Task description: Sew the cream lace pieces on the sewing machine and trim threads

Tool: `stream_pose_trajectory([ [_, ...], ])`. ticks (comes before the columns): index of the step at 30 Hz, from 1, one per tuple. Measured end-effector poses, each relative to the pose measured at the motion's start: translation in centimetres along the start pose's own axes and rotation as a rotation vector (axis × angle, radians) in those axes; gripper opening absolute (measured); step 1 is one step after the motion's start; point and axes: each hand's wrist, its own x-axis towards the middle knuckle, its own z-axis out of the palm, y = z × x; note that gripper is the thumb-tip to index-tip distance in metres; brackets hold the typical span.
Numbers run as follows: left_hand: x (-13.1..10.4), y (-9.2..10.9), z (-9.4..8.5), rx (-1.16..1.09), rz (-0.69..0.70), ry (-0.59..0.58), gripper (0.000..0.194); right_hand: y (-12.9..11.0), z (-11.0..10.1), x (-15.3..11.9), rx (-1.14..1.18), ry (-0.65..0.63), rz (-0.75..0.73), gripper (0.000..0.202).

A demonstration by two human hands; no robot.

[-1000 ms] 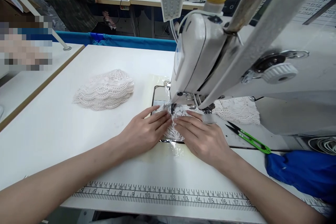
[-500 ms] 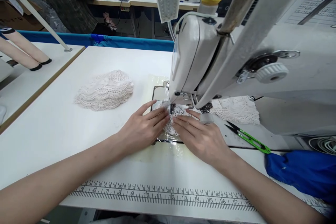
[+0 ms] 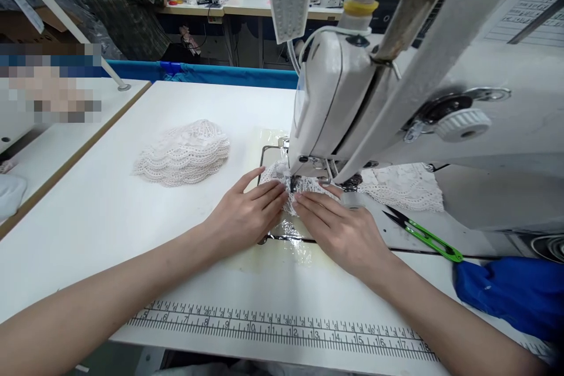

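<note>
Under the needle area of the white sewing machine (image 3: 326, 100) lies a piece of white lace (image 3: 275, 174). My left hand (image 3: 249, 211) rests flat on its left side, fingers stretched toward the presser foot. From the right, my right hand (image 3: 341, 226) presses on the lace with extended fingers, its fingertips just beside the foot. Neither hand is closed round anything. A stack of white lace pieces (image 3: 183, 153) sits on the table left of the machine. More lace (image 3: 403, 187) lies behind my right hand, under the machine arm.
Green-handled thread snips (image 3: 425, 234) lie right of my right hand, near a blue cloth (image 3: 511, 294). A printed ruler (image 3: 282, 332) runs along the table's front edge (image 3: 211, 349). Across the blue trough (image 3: 238, 74), a person in a plaid shirt is near other sewing machines.
The lace under the foot has shifted slightly away from me, and less of it shows between my hands. The whole view has moved a little, with both hands in nearly the same pose.
</note>
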Motion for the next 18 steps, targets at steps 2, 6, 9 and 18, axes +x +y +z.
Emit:
stream_pose_trajectory([
  [2,-0.1,0.4,-0.3,-0.017,0.012,0.018,0.024,-0.2,0.0,-0.2,0.01,0.013,0.002,0.027],
  [6,-0.3,1.0,-0.7,-0.067,0.015,0.03,0.024,-0.5,0.2,-0.7,0.035,0.018,0.014,0.023],
  [9,-0.3,0.9,-0.5,-0.082,0.0,0.027,0.024,-0.6,0.2,-0.5,0.032,0.012,0.038,0.019],
  [18,-0.1,0.3,0.0,-0.078,-0.045,-0.016,0.027,-0.5,-0.1,0.3,0.002,0.012,0.08,0.018],
])
